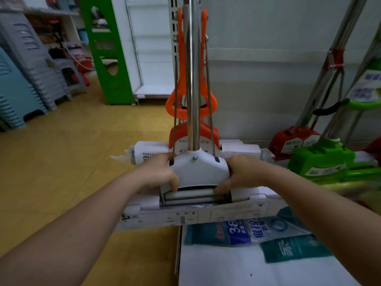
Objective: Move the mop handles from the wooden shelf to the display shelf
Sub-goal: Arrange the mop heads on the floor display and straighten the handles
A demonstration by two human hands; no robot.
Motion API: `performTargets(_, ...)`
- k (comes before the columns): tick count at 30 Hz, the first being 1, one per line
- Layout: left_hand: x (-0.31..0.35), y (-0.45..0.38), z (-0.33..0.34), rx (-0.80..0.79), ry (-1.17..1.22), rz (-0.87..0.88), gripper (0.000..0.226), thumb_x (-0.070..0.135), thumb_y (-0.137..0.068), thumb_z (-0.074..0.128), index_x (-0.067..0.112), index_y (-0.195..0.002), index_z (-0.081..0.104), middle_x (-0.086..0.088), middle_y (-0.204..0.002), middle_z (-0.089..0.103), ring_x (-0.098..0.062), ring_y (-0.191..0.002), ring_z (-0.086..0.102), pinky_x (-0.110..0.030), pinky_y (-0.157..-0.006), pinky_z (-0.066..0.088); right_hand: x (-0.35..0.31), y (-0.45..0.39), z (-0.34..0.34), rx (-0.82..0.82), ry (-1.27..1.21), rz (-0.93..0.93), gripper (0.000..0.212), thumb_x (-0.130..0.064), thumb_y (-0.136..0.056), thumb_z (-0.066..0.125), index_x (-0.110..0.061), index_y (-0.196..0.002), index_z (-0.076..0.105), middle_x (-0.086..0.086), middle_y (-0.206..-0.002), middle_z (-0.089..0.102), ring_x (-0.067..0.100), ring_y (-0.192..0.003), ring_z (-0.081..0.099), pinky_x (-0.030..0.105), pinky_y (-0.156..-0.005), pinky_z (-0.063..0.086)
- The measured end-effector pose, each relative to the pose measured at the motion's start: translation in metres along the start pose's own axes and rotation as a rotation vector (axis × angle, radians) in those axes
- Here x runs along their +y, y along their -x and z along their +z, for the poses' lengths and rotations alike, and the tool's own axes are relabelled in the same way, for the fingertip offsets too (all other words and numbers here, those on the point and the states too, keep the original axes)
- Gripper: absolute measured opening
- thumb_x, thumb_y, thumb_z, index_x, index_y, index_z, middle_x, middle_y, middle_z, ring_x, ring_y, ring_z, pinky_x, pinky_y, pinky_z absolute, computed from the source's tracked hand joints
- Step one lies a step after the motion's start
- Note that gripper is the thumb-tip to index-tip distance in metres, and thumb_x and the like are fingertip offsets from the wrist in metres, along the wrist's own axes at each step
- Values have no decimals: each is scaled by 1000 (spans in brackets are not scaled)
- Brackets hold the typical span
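A: Where are your fingers rn?
B: Both sets curled round the white mop head (199,170). Your left hand (157,174) grips its left side, fingers (173,185) wrapped to the lower edge by the roller (193,196). Your right hand (240,174) grips the right side, same way.
A: And the mop itself?
B: Upright btwn your hands, steel handle (192,79) rising straight up, orange squeeze lever (181,65) round it. Head sits on white packaged stock (206,215) on the low shelf.
A: What's around it?
B: A second orange-and-white mop head (179,135) just behind. Red mop (292,139) and green mop (323,159) lean at your right. Left, well apart: stacked plastic stools (24,79), a green shelf end (107,50), yellow floor (61,151).
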State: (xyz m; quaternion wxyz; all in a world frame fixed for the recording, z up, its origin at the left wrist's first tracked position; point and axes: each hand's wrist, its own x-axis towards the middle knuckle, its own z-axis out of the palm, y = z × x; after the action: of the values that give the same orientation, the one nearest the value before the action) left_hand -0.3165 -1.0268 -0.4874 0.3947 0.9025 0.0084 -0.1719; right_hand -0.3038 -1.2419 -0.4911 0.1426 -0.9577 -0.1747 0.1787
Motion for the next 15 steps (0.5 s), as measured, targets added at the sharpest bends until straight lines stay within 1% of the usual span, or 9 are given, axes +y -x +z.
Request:
performTargets(1,-2,1,-4,-14,-13,-1,70,1,-57,75,19,-120,50,-6,-115,58,-27,-104,56,-37,-83,52,-2,0,2,9,-1,-15,53,-43,-75,70,-20,-120,54,0,-113,60,12,-93,50,21,-77,39)
performTargets(3,-4,4,-10,-50,-50,-4,90,7,-51,76,15,-134,43,-7,-125,55,-28,-110,54,-33,-78,49,-5,-1,6,27,-18,-28,53,-44,-74,71,-20,-118,56,0,-110,62,11,-90,51,20,-71,39)
performTargets(4,-4,5,-13,-67,-58,-8,94,8,-50,75,16,-137,41,-7,-126,54,-28,-110,53,-31,-75,48,-6,-2,9,38,-33,-32,53,-44,-74,71,-20,-118,56,0,-110,62,11,-90,52,20,-71,40)
performTargets(6,-6,5,-16,-90,-57,-9,88,1,-56,75,15,-136,42,-5,-117,57,-25,-104,54,-27,-68,47,-7,-2,13,49,-80,-43,54,-44,-73,71,-20,-118,56,0,-110,63,12,-94,56,21,-77,44)
performTargets(9,-9,7,-21,-112,-74,-3,70,-7,-63,72,14,-126,49,1,-97,58,-16,-87,55,-22,-59,42,-13,-2,20,49,-138,-60,53,-43,-74,71,-20,-119,54,1,-112,63,16,-104,59,30,-89,50)
performTargets(11,-10,9,-26,-114,-68,-12,55,-9,-63,71,15,-110,56,2,-88,60,-14,-79,56,-22,-56,42,-19,-3,23,60,-172,-60,51,-42,-75,70,-22,-119,52,0,-113,62,16,-105,57,30,-90,49)
performTargets(12,-10,10,-29,-116,-62,-14,51,-9,-61,72,18,-102,58,0,-85,61,-15,-78,57,-22,-56,42,-21,-4,24,68,-181,-63,50,-42,-76,70,-22,-119,52,0,-113,61,16,-105,57,29,-88,48)
performTargets(13,-11,10,-31,-117,-56,-15,52,-6,-56,74,21,-97,59,-1,-85,62,-17,-78,58,-24,-57,43,-24,-5,24,76,-186,-66,49,-41,-76,70,-22,-118,52,0,-113,61,16,-104,56,28,-87,48)
performTargets(15,-13,7,-34,-113,-51,-20,58,3,-43,71,22,-97,59,-5,-90,63,-22,-84,59,-27,-60,45,-27,-6,25,86,-193,-60,49,-41,-76,70,-21,-117,53,1,-111,62,16,-102,57,30,-88,49)
